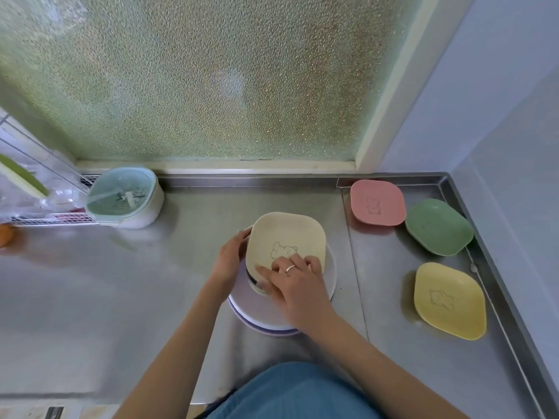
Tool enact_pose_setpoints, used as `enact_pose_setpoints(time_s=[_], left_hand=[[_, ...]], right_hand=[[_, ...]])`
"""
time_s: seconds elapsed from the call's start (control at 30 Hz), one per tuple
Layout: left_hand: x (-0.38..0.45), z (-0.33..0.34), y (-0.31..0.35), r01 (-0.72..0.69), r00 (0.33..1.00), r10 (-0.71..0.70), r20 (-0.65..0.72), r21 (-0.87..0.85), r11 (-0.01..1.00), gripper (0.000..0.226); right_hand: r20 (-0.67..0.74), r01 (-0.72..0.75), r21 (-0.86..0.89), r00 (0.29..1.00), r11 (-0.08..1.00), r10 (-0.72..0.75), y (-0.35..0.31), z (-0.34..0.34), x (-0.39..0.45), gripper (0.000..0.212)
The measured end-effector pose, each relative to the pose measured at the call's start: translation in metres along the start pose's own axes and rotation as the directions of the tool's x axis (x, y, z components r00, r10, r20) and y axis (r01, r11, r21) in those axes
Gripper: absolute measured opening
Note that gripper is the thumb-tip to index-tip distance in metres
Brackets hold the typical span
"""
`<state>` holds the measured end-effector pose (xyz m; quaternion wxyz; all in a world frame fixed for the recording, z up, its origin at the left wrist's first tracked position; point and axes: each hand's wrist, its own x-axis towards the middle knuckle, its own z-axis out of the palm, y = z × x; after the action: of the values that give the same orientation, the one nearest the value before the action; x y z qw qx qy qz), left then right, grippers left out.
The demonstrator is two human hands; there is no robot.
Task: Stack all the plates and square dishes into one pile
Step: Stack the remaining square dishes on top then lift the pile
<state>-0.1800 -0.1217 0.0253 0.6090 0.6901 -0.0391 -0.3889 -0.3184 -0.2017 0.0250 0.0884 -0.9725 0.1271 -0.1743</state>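
Note:
A pile of round white and lilac plates (260,316) stands in the middle of the steel counter. On top of it sits a cream square dish (287,234) with a bear outline. My left hand (228,261) grips that dish's left edge. My right hand (295,281), wearing a ring, holds its near edge with fingers lying on the dish. Three more square dishes lie apart at the right: a pink dish (377,202) at the back, a green dish (438,226) beside it, a yellow dish (449,300) nearer to me.
A mint and white lidded strainer container (125,196) stands at the back left beside a wire rack (51,217) with plastic items. Frosted glass backs the steel counter (106,282). A raised steel rim (496,282) and a wall bound the right side.

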Motion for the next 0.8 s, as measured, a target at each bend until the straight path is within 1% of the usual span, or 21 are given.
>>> enact_pose_setpoints(time_s=[0.03, 0.07, 0.1, 0.13, 0.17, 0.2, 0.23, 0.27, 0.37, 0.43, 0.53, 0.6, 0.73, 0.8], left_hand=[[0.0, 0.001, 0.0, -0.023, 1.0, 0.023, -0.004, 0.002, 1.0, 0.036], [0.0, 0.003, 0.0, -0.06, 0.998, 0.061, -0.016, 0.015, 0.998, 0.034], [0.0, 0.006, 0.002, -0.089, 0.995, 0.09, -0.032, 0.034, 0.995, 0.034], [0.0, 0.008, 0.005, -0.103, 0.993, 0.106, -0.05, 0.061, 0.993, 0.035], [0.001, 0.011, 0.007, -0.105, 0.992, 0.111, -0.063, 0.089, 0.99, 0.037], [0.002, 0.014, 0.008, -0.111, 0.991, 0.12, -0.067, 0.121, 0.986, 0.038], [0.002, 0.016, 0.008, -0.124, 0.989, 0.134, -0.064, 0.146, 0.982, 0.039], [0.002, 0.018, 0.008, -0.135, 0.988, 0.146, -0.057, 0.167, 0.977, 0.042], [-0.002, 0.019, 0.003, -0.163, 0.982, 0.18, -0.063, 0.209, 0.964, 0.049], [-0.005, 0.018, 0.002, -0.174, 0.979, 0.193, -0.067, 0.22, 0.96, 0.051], [-0.006, 0.019, 0.004, -0.168, 0.98, 0.187, -0.067, 0.228, 0.959, 0.046], [-0.004, 0.019, 0.004, -0.163, 0.98, 0.187, -0.073, 0.249, 0.955, 0.04], [0.001, 0.017, -0.001, -0.151, 0.98, 0.18, -0.088, 0.269, 0.951, 0.036], [0.003, 0.017, 0.0, -0.128, 0.981, 0.164, -0.103, 0.296, 0.947, 0.039]], right_hand=[[0.005, -0.047, 0.059, 0.999, 0.997, 0.046, 0.004, -0.005, 0.001, 0.038], [-0.007, -0.134, 0.109, 0.991, 0.985, 0.135, 0.01, -0.01, 0.003, 0.042], [-0.024, -0.246, 0.158, 0.967, 0.956, 0.252, 0.016, -0.014, 0.007, 0.045], [-0.031, -0.363, 0.215, 0.925, 0.907, 0.378, 0.024, -0.016, 0.01, 0.047], [0.0, -0.463, 0.278, 0.876, 0.842, 0.482, 0.032, -0.017, 0.013, 0.051], [0.061, -0.523, 0.333, 0.843, 0.785, 0.535, 0.038, -0.016, 0.015, 0.053], [0.127, -0.55, 0.369, 0.829, 0.749, 0.545, 0.042, -0.015, 0.018, 0.054], [0.181, -0.554, 0.38, 0.83, 0.741, 0.528, 0.044, -0.013, 0.019, 0.054], [0.293, -0.537, 0.312, 0.839, 0.783, 0.458, 0.041, -0.007, 0.017, 0.056], [0.302, -0.551, 0.3, 0.829, 0.778, 0.471, 0.038, -0.002, 0.015, 0.058], [0.295, -0.613, 0.362, 0.79, 0.702, 0.537, 0.037, 0.0, 0.02, 0.064], [0.293, -0.631, 0.364, 0.776, 0.685, 0.559, 0.038, 0.0, 0.023, 0.067], [0.298, -0.626, 0.353, 0.78, 0.695, 0.551, 0.039, 0.0, 0.022, 0.065], [0.28, -0.607, 0.296, 0.793, 0.737, 0.541, 0.039, 0.0, 0.024, 0.058]])
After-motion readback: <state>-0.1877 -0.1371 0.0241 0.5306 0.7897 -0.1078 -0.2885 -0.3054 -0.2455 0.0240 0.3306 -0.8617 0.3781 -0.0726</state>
